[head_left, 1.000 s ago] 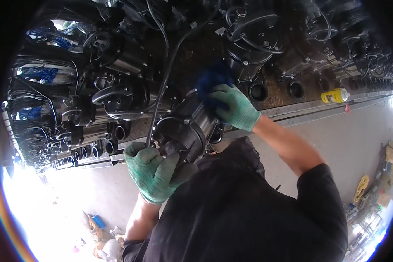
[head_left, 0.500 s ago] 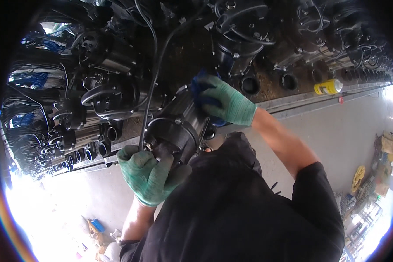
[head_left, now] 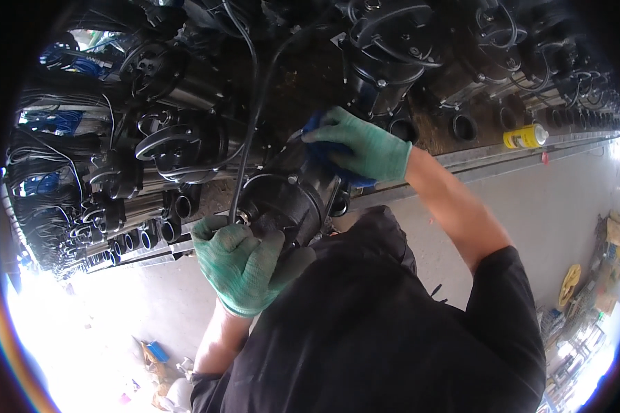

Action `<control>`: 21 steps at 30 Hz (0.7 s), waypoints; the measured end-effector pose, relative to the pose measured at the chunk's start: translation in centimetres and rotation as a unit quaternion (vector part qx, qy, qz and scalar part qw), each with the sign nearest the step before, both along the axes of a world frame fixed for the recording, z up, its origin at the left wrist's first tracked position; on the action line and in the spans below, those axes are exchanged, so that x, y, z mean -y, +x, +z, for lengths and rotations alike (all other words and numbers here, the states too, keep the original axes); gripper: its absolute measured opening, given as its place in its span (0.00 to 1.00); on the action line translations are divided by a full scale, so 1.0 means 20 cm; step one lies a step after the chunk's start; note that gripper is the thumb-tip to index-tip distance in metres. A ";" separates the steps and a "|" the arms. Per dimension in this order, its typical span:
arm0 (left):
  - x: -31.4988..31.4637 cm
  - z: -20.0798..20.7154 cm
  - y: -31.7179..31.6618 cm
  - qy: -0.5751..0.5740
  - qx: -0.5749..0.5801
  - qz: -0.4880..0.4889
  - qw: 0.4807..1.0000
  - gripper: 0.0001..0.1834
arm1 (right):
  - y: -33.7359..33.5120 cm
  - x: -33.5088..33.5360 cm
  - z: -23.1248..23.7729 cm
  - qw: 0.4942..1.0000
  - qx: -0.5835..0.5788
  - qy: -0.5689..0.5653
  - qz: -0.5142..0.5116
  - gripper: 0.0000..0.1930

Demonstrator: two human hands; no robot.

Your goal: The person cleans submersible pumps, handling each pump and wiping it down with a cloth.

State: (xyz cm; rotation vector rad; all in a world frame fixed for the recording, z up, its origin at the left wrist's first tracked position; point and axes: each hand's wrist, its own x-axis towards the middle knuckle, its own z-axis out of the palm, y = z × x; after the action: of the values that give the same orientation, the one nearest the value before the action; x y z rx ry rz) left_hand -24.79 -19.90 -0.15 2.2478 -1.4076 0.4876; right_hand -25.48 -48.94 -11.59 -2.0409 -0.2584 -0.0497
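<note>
A black submersible pump (head_left: 286,199) lies tilted at the bench edge, its near end close to my black-clothed body. My left hand (head_left: 244,268), in a green glove, is closed on the pump's near end, beside the spot where a black cable (head_left: 252,131) enters. What exactly the fingers grip there is hidden. In a matching glove, my right hand (head_left: 372,148) presses a blue cloth (head_left: 339,155) onto the far part of the pump's cylindrical body. That part is mostly covered by cloth and hand.
Similar pumps (head_left: 186,146) with coiled cables crowd the left. More pumps (head_left: 386,65) stand at the back and right. A yellow spray can (head_left: 525,136) lies by the edge of the bench (head_left: 427,134). Below is a pale floor (head_left: 145,296), with a yellow object (head_left: 569,284) far right.
My right hand has shifted slightly away from me and to the right, with the cloth still under it. The left hand keeps its place on the pump. The whole view has drifted a little.
</note>
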 end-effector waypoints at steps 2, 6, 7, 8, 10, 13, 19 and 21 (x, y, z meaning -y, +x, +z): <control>0.02 0.00 0.01 -0.003 0.014 0.007 1.000 0.26 | 0.05 0.03 -0.01 0.997 0.004 -0.077 0.019 0.18; 0.05 0.02 0.02 -0.013 0.016 -0.004 1.000 0.24 | 0.06 0.03 0.01 0.993 0.023 -0.115 -0.004 0.16; 0.06 0.02 0.02 -0.011 0.018 -0.003 1.000 0.24 | 0.05 0.02 0.01 0.987 0.037 -0.155 -0.021 0.15; 0.06 0.02 0.02 -0.009 0.020 -0.001 1.000 0.23 | 0.03 0.00 0.02 0.987 0.037 -0.155 -0.021 0.15; 0.07 0.02 0.02 -0.009 0.019 -0.002 1.000 0.23 | -0.02 -0.06 0.06 0.969 0.075 -0.214 -0.101 0.15; 0.07 0.02 0.02 -0.010 0.017 -0.002 1.000 0.24 | -0.06 -0.10 0.07 0.978 0.073 -0.167 -0.098 0.17; 0.05 0.03 0.02 -0.008 0.019 0.003 1.000 0.25 | -0.05 -0.08 -0.01 0.985 0.160 -0.006 -0.063 0.18; 0.05 0.03 0.03 0.002 0.011 0.001 1.000 0.25 | -0.05 -0.09 -0.02 0.983 0.170 0.027 -0.067 0.17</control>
State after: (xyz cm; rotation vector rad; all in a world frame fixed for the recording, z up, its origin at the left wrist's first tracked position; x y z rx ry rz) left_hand -24.24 -20.85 0.35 2.2535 -1.4179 0.5131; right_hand -26.55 -47.14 -12.09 -1.9854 -0.3286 -0.4873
